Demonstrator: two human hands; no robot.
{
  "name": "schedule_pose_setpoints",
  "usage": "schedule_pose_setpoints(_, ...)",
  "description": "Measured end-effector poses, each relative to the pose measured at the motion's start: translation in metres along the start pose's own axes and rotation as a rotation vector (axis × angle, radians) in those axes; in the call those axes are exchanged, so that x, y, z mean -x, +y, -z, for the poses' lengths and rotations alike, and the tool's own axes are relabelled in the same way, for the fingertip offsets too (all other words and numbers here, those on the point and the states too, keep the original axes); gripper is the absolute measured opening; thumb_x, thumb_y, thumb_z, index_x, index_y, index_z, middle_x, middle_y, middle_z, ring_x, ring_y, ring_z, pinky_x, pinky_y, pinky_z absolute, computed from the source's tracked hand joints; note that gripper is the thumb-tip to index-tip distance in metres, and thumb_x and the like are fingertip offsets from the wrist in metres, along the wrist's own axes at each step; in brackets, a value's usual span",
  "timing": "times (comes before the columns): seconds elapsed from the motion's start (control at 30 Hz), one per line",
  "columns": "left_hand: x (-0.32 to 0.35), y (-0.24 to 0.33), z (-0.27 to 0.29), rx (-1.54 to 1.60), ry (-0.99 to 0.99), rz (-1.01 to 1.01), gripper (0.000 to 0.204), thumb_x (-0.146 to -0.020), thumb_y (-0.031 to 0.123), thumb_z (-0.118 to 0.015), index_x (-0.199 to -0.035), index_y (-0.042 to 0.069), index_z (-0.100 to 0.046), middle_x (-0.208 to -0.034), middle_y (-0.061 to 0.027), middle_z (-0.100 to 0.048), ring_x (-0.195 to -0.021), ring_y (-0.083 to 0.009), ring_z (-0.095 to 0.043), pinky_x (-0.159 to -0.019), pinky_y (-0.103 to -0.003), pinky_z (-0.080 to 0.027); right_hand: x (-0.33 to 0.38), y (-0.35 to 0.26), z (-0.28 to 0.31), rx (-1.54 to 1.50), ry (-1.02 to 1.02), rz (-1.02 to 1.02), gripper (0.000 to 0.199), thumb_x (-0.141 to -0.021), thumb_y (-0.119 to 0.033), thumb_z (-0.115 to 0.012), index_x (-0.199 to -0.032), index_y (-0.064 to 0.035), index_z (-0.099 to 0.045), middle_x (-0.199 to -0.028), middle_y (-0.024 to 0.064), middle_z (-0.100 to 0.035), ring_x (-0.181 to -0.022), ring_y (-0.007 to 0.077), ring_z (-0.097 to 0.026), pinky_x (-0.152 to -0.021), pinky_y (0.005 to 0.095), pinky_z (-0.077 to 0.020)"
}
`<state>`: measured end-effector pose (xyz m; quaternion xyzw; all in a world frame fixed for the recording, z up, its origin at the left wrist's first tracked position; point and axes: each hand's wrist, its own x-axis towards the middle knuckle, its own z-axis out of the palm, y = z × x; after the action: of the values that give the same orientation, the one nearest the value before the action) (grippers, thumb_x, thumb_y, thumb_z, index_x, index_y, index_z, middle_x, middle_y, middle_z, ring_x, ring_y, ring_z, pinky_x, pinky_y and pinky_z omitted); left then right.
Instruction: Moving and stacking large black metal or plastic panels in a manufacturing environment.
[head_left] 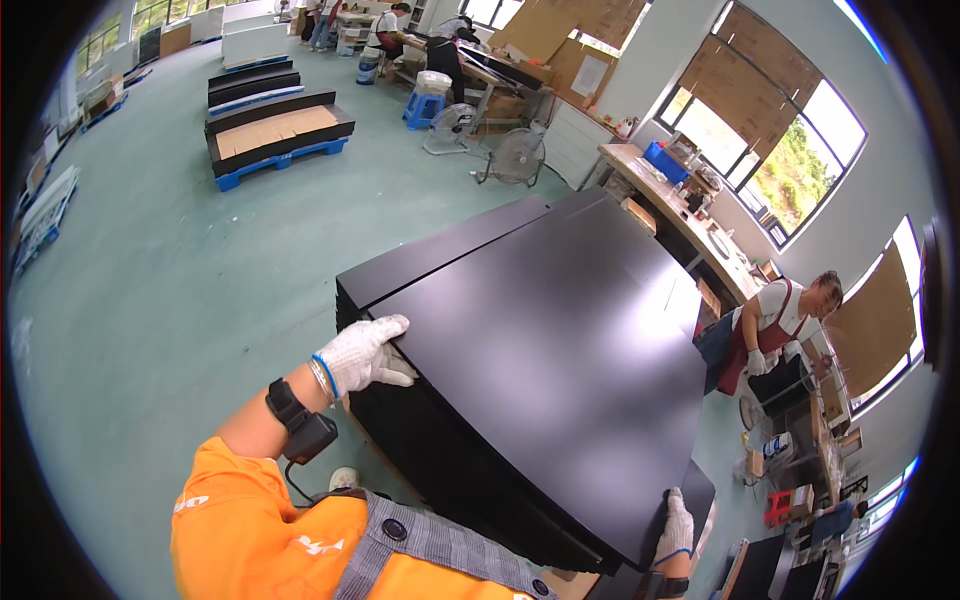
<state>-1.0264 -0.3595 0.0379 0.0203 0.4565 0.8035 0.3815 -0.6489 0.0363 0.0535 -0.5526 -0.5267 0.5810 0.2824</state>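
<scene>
Gloves of white knit cover both hands in the head view, and each hand is clamped on the same large black panel (540,370), a flat matte sheet that lies on top of a stack of like black panels (420,440). The left hand (365,355) grips the panel's near left corner, fingers curled over the top face and thumb along the edge, so the hold is closed on the sheet; a black wrist device (300,425) sits on the forearm just behind it, above an orange sleeve (240,520). The right hand (677,528) holds the opposite near corner, fingers laid up over the edge, also closed on the panel. Between the two grips the panel spans the whole width of the stack, and beyond them it stretches away toward a long workbench (660,190). To the right of the right-hand grip, well apart, a person in a red apron (765,335) stands by the bench. Far beyond the left-hand grip, a blue pallet (280,160) carries black panels with cardboard on top, and two floor fans (500,150) stand on the green floor (170,290) near other workers
</scene>
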Motion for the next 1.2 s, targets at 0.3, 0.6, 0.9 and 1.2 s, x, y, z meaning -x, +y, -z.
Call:
schedule_pose_setpoints(0.3,0.007,0.022,0.008,-0.695,0.079,0.199,0.051,-0.093,0.047,-0.052,-0.084,-0.002,-0.064,-0.064,-0.0148,-0.064,-0.05,-0.0175,-0.06,-0.045,-0.026,-0.048,-0.02,0.016,0.011,0.11,0.014,0.042,0.037,-0.091,-0.041,-0.061,-0.092,-0.0033,-0.064,-0.076,0.0032,-0.06,-0.062,0.0155,-0.056,-0.058,0.0313,-0.0471)
schedule_pose_setpoints(0.6,-0.027,0.052,0.019,-1.694,0.705,-0.818,0.058,-0.09,0.052,-0.049,-0.118,0.002,-0.059,-0.119,-0.0187,-0.06,-0.117,-0.0319,-0.053,-0.101,-0.042,-0.041,-0.026,0.02,0.01,0.298,-0.038,0.117,0.042,-0.094,-0.041,-0.055,-0.106,-0.0014,-0.062,-0.088,0.0051,-0.06,-0.08,0.0144,-0.056,-0.07,0.0317,-0.046)
schedule_pose_setpoints(0.9,-0.048,0.056,0.011,-1.872,0.489,-0.302,0.07,-0.089,0.056,-0.046,-0.14,0.007,-0.041,-0.143,-0.0189,-0.037,-0.13,-0.0348,-0.038,-0.111,-0.045,-0.025,0.013,-0.019,-0.021,1.106,0.158,0.11,0.071,-0.096,-0.056,-0.03,-0.12,0.0057,-0.053,-0.121,0.0291,-0.056,-0.116,0.0414,-0.053,-0.096,0.0431,-0.0408)
schedule_pose_setpoints(1.2,-0.047,0.055,0.01,-1.939,0.523,-0.329,0.065,-0.091,0.052,-0.044,-0.139,0.009,-0.042,-0.143,-0.0182,-0.039,-0.129,-0.0351,-0.04,-0.109,-0.041,-0.031,0.015,-0.027,-0.023,1.429,0.149,0.11,0.072,-0.098,-0.056,-0.021,-0.116,0.0055,-0.056,-0.12,0.03,-0.056,-0.117,0.041,-0.052,-0.098,0.0458,-0.0399)
